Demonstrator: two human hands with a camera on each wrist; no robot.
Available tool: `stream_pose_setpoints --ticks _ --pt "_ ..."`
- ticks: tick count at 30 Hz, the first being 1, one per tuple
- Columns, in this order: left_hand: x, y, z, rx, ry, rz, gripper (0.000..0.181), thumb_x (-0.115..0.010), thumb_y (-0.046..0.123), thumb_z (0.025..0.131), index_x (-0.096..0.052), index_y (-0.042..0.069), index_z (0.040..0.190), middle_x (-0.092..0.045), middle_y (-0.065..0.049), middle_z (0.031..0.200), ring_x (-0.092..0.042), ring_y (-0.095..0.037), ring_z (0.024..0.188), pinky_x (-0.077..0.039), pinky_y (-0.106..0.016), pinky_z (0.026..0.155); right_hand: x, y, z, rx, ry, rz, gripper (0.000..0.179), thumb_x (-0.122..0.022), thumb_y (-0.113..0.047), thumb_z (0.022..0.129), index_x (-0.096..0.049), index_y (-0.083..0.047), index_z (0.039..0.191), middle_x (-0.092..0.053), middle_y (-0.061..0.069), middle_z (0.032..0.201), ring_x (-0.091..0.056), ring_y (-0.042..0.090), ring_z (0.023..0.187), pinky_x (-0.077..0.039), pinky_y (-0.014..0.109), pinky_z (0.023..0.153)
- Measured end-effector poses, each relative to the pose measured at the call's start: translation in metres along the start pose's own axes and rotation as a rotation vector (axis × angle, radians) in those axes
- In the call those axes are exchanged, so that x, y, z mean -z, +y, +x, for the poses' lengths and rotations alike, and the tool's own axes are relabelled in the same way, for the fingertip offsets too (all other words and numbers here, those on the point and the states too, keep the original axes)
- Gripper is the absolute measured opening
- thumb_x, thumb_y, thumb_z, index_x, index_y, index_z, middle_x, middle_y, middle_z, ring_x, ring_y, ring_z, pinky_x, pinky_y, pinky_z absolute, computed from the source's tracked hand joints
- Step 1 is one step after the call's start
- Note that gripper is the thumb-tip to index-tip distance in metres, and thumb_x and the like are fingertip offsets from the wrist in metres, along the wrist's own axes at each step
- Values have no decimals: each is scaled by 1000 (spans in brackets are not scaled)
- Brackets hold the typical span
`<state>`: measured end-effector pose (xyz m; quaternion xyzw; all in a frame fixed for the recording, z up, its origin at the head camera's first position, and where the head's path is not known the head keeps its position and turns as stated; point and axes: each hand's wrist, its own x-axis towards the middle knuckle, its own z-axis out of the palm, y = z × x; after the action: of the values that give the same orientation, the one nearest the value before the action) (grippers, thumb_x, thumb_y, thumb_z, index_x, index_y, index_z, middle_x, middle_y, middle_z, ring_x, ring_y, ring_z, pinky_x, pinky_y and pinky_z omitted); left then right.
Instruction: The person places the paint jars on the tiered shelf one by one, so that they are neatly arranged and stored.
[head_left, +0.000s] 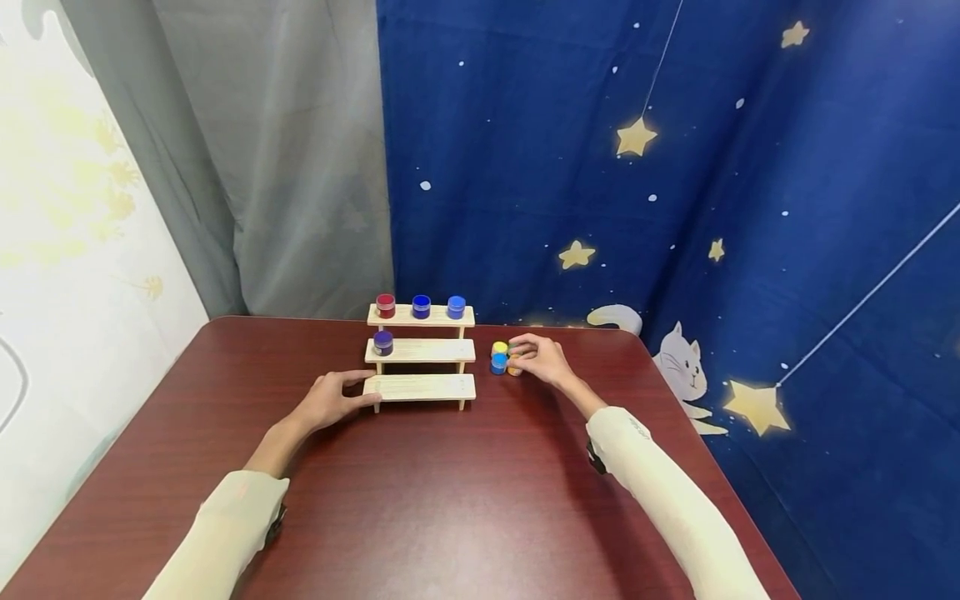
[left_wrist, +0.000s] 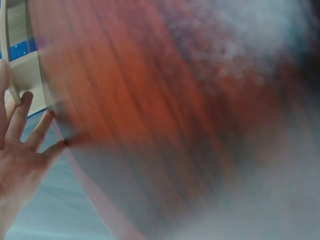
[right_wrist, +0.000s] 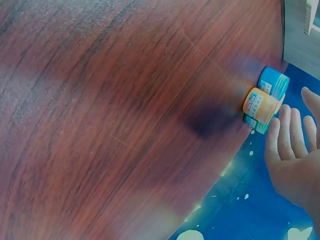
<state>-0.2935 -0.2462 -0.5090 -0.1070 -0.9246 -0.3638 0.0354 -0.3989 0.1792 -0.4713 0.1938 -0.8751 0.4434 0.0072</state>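
A three-step wooden rack (head_left: 426, 387) stands on the table. My left hand (head_left: 326, 402) holds the left end of its lowest step between thumb and fingers. Small paint jars sit on the rack: red (head_left: 386, 307), dark blue (head_left: 422, 307) and blue (head_left: 456, 308) on top, purple (head_left: 383, 343) at the middle step's left end. Right of the rack, my right hand (head_left: 543, 360) reaches over a cluster of jars, yellow (head_left: 499, 347), light blue (head_left: 498, 364), orange (right_wrist: 259, 104) and green (right_wrist: 257, 123). In the right wrist view its fingers are extended beside them, thumb apart.
The dark red wooden table (head_left: 450, 500) has its back edge just behind the rack. Behind it hang a grey curtain (head_left: 300, 167) and a blue curtain (head_left: 510, 167) with stars. A white patterned panel (head_left: 67, 250) is at the left.
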Motion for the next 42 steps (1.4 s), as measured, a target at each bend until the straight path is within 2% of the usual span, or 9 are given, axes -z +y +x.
stream_pose_setpoints --ticks 8,18,26,29,36,42 --pt "-2 2 -1 -3 9 -6 62 -82 46 89 -68 11 139 -64 -23 138 -57 -41 132 -47 -59 105 -1 12 -1 -30 26 -59 43 -85 -1 85 -71 3 125 -75 20 113 -75 32 100 -60 35 85" --pt "-5 3 1 2 4 -15 62 -82 44 90 -68 10 139 -64 -23 138 -57 -40 132 -47 -58 106 -2 17 -6 -72 85 -71 43 -88 -3 81 -73 1 122 -75 20 114 -73 36 103 -58 42 92" --pt "-4 3 1 -8 4 -14 62 -81 45 90 -67 9 139 -64 -23 138 -57 -41 132 -47 -59 105 -3 22 -7 -99 89 -78 39 -87 -4 83 -74 0 120 -76 20 113 -75 33 99 -60 38 86" --pt "-2 3 2 -14 7 -14 62 -81 46 90 -68 9 139 -64 -23 138 -57 -41 131 -47 -59 105 -3 21 -7 -131 71 -65 38 -88 -6 83 -76 -2 119 -76 19 114 -76 30 98 -60 36 86" --pt "-1 0 3 -22 9 -6 61 -81 45 90 -68 9 138 -65 -23 136 -58 -40 130 -47 -58 104 -5 22 -11 -210 -1 -18 40 -88 -13 84 -76 -7 122 -77 12 112 -72 18 81 -58 29 65" --pt "0 -2 2 -22 4 -5 60 -81 43 91 -68 9 138 -65 -24 136 -59 -41 129 -48 -59 104 -9 25 -15 -248 -31 60 41 -83 -9 89 -72 -7 128 -75 16 118 -76 20 84 -61 33 68"
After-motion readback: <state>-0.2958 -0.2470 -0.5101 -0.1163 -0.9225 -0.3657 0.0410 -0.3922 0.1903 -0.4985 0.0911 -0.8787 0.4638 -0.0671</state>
